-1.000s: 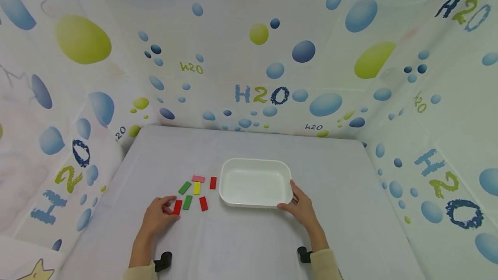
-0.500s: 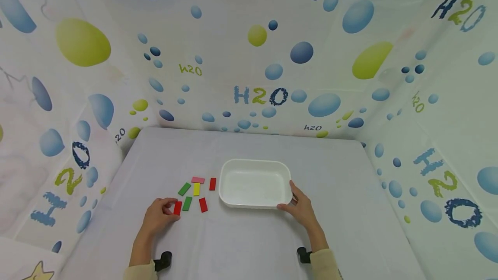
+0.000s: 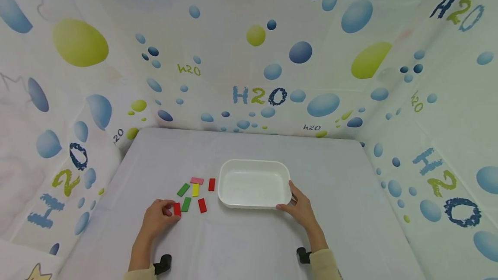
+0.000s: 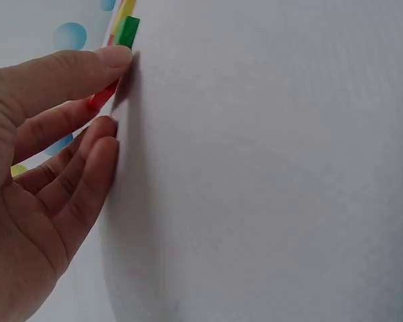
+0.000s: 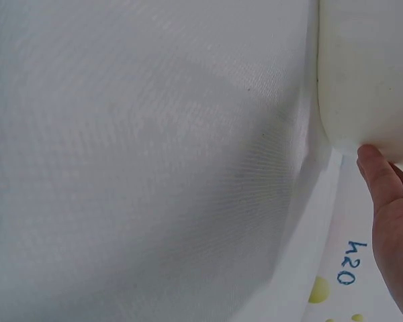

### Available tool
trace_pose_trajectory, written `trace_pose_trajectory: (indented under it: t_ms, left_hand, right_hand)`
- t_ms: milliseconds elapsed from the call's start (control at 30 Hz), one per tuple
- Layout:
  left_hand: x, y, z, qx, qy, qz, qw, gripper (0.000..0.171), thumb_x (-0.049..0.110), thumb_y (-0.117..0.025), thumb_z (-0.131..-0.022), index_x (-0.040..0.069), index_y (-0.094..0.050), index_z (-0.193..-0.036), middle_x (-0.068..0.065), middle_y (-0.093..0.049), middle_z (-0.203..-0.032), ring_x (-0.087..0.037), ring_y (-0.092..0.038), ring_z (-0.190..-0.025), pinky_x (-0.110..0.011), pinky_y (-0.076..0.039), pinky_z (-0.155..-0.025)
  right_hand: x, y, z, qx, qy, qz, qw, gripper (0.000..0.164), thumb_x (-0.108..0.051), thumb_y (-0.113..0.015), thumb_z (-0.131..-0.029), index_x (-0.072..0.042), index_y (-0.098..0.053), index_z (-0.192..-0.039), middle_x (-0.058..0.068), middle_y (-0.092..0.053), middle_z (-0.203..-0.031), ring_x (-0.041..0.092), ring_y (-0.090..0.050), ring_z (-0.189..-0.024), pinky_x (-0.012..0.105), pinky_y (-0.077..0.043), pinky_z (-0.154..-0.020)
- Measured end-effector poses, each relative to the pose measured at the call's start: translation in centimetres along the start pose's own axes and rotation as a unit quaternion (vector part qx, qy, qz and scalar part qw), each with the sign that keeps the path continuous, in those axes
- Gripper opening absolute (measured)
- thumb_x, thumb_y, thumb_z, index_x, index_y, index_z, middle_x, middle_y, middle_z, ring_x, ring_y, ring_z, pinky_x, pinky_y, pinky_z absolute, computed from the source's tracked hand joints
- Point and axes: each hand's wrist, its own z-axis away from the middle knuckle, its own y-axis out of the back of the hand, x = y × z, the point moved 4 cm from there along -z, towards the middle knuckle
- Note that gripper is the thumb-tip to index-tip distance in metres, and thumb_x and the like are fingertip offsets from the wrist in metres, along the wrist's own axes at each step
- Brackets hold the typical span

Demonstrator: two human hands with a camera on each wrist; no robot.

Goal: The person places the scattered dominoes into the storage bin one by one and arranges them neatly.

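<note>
My left hand (image 3: pixel 156 217) pinches a flat red block (image 3: pixel 177 209) between thumb and index finger, low over the white cloth. In the left wrist view the thumb partly hides this red block (image 4: pixel 103 96), and the other fingers are bent beneath. Beside it lies a green block (image 3: pixel 186 204), with a second green block (image 3: pixel 183 189) behind. A yellow block (image 3: pixel 196 190), a pink block (image 3: pixel 196 180) and two more red blocks lie around them. My right hand (image 3: pixel 299 208) holds the front right corner of a white rectangular tray (image 3: pixel 253 206), thumb at the front, fingers along the side.
The tray stands mid-table, right of the blocks, on a white cloth (image 3: pixel 249 245). One red block (image 3: pixel 212 184) lies close to its left wall, another red block (image 3: pixel 202 205) nearer the front. A printed curtain (image 3: pixel 218 55) encloses the table's back and sides.
My left thumb and index finger have drawn together on the red block, whose visible part has become shorter. My right hand stays at the tray's corner.
</note>
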Motion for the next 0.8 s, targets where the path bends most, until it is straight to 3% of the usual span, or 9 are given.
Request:
trace_pose_trajectory:
  t_ms: [233,400,500,633,800]
  left_hand:
    - [0.4,1.0,0.5,0.008,0.004,0.029,0.9996,0.050,0.008,-0.078,-0.078,-0.007,-0.059,-0.122,-0.021,-0.063,-0.105,-0.026,-0.060,-0.087,-0.038,-0.055,-0.077]
    - [1.3,1.9,0.6,0.027,0.009,0.056,0.9980,0.053,0.009,-0.076,-0.081,-0.006,-0.056,-0.128,-0.021,-0.063,-0.106,-0.028,-0.061,-0.092,-0.022,-0.053,-0.073]
    - [2.4,2.3,0.3,0.047,-0.004,0.081,0.9956,0.053,0.009,-0.076,-0.082,-0.004,-0.056,-0.130,-0.020,-0.064,-0.107,-0.025,-0.061,-0.091,-0.010,-0.047,-0.070]
    - [4.4,2.4,-0.5,0.068,-0.028,0.120,0.9901,0.052,0.009,-0.075,-0.084,-0.001,-0.057,-0.131,-0.018,-0.065,-0.106,-0.018,-0.061,-0.088,-0.005,-0.045,-0.071]
    - [7.4,1.6,-1.4,0.059,-0.040,0.177,0.9817,0.052,0.010,-0.075,-0.084,0.001,-0.057,-0.132,-0.018,-0.065,-0.108,-0.016,-0.061,-0.090,-0.004,-0.046,-0.074]
  right_hand:
    - [0.1,0.0,0.0,0.002,0.003,0.001,1.000,0.101,-0.023,-0.086,-0.071,0.001,-0.029,-0.151,0.021,-0.032,-0.155,0.039,-0.041,-0.137,0.036,-0.044,-0.102]
    - [0.1,0.0,0.1,-0.001,0.004,-0.004,1.000,0.102,-0.024,-0.086,-0.071,0.001,-0.028,-0.151,0.021,-0.031,-0.156,0.039,-0.041,-0.138,0.036,-0.044,-0.102]
    - [0.0,0.1,0.1,0.000,0.000,-0.008,1.000,0.103,-0.024,-0.086,-0.070,0.000,-0.028,-0.151,0.020,-0.031,-0.156,0.038,-0.041,-0.138,0.035,-0.044,-0.102]
    - [0.0,0.1,0.1,-0.001,0.000,-0.014,1.000,0.103,-0.024,-0.086,-0.070,0.000,-0.028,-0.152,0.019,-0.031,-0.156,0.038,-0.040,-0.138,0.035,-0.044,-0.103]
    - [0.0,0.1,0.1,-0.002,0.013,-0.011,1.000,0.102,-0.024,-0.086,-0.071,0.001,-0.029,-0.151,0.021,-0.032,-0.155,0.040,-0.042,-0.137,0.037,-0.044,-0.102]
